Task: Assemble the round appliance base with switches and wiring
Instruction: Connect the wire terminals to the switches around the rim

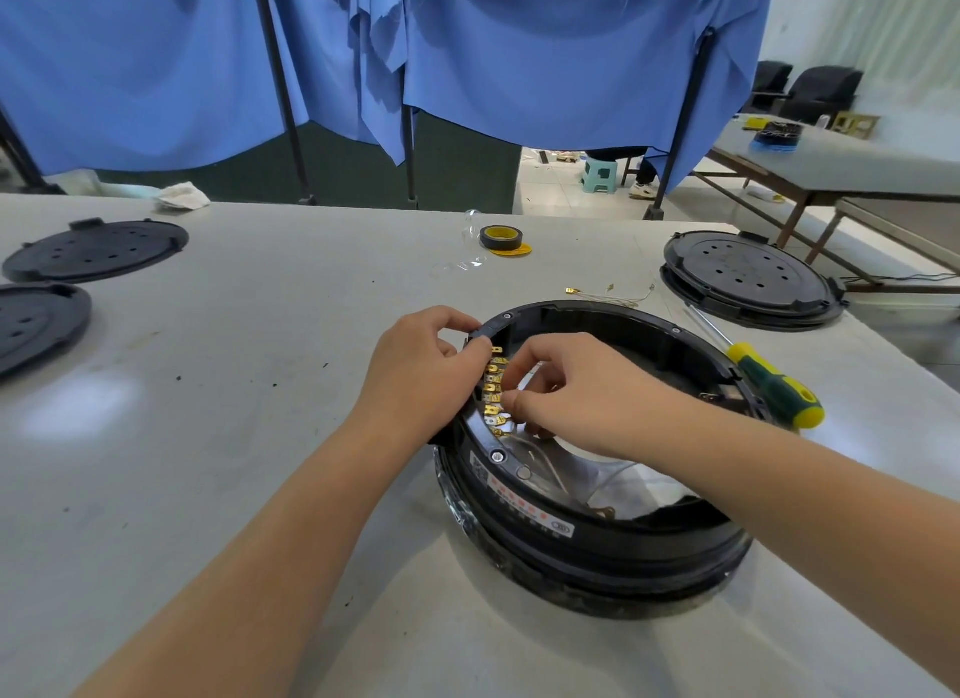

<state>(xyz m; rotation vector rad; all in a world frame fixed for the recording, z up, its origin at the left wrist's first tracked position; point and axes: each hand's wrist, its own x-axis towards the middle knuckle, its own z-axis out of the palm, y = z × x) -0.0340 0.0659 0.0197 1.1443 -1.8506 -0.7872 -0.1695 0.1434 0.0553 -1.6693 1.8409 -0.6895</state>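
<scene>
A round black appliance base (597, 536) lies open side up on the grey table, right of centre. A row of gold switch terminals (493, 385) lines its left inner wall. My left hand (421, 370) grips the base's left rim from outside, thumb and fingers curled over the edge by the terminals. My right hand (566, 385) reaches inside the ring, fingertips pinching at the terminals; what it pinches is too small to tell. Thin clear wires (550, 468) lie in the bottom of the base.
A green and yellow screwdriver (769, 380) lies beside the base's right rim. Loose wires with gold connectors (608, 294) lie behind it. A tape roll (501, 237) sits further back. Black round covers lie at the left (96, 250) and right (750, 279).
</scene>
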